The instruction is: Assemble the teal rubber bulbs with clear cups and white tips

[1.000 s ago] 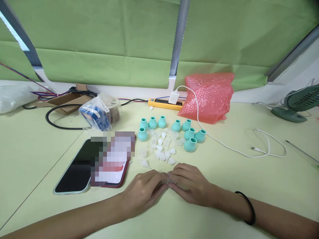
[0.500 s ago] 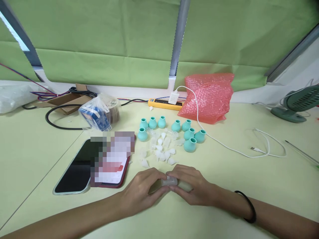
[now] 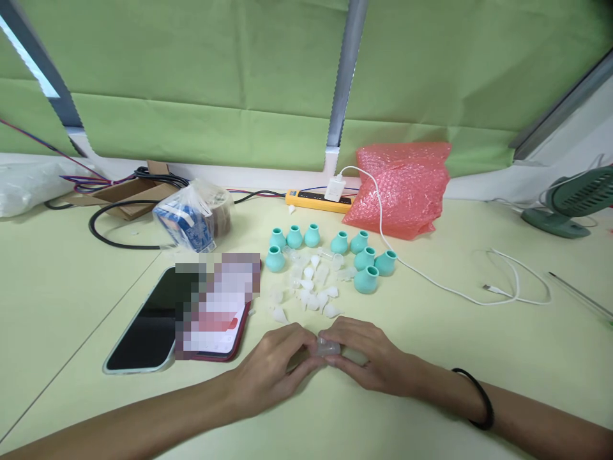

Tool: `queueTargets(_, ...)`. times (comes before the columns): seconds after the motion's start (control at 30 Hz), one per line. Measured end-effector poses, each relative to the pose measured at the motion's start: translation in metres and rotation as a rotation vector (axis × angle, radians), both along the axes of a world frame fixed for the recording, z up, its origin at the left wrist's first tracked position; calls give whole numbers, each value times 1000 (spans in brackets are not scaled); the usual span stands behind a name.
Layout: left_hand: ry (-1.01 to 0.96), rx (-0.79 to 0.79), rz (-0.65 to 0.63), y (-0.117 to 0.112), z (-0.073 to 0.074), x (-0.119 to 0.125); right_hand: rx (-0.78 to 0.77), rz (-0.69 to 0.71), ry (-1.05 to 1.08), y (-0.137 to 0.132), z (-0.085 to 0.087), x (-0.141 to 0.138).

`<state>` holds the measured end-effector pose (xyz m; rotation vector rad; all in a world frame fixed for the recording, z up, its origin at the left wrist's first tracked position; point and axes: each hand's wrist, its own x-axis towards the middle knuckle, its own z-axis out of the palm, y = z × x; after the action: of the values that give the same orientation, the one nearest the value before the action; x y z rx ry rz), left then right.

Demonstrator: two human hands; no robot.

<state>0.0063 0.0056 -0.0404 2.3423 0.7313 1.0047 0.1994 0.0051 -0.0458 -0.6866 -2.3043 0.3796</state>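
Note:
Between the fingertips of both hands is a small clear plastic tube (image 3: 328,347), lying sideways just above or on the table. My left hand (image 3: 278,358) pinches its left end with thumb and fingers. My right hand (image 3: 371,354) grips its right side the same way; the fingers hide part of it. Just beyond the hands lies a loose group of white teardrop-shaped pieces (image 3: 313,301) and clear plastic pieces (image 3: 322,275). Around them stand several turquoise bulb-shaped rubber pieces (image 3: 366,280) with open necks.
Two phones, one dark (image 3: 143,326) and one in a red case (image 3: 225,332), lie left of my hands. Behind are a bagged tape roll (image 3: 220,211), a yellow power strip (image 3: 311,200) and a pink bubble-wrap bag (image 3: 402,191). A white cable (image 3: 431,285), screwdriver (image 3: 579,292) and fan (image 3: 575,198) are rightward.
Both hands keep almost the same place and grip on the clear tube. The left fingertips now cover slightly more of its left end. The view has shifted very slightly.

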Motion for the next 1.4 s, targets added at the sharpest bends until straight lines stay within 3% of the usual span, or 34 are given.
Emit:
queueTargets(0.2,-18,-19,19,0,1,1,-70,-82,53,-2,-4,0)
queueTargets(0.53,5,14,2,0,-1,0,-180,-51,-17,-2,3,0)
queueTargets(0.8,-56,81,-8,0,1,2,-38,-40,46,-2,-1,0)
queueTargets(1.0,28,151,-35,1,0,1,37,0,-1,-2,0,1)
queueTargets(1.17,19,253,-55,1,1,0,-49,-86,34,-6,-2,3)
queueTargets(1.4,-62,219,-37,2,4,2,-41,-109,42,-6,0,0)
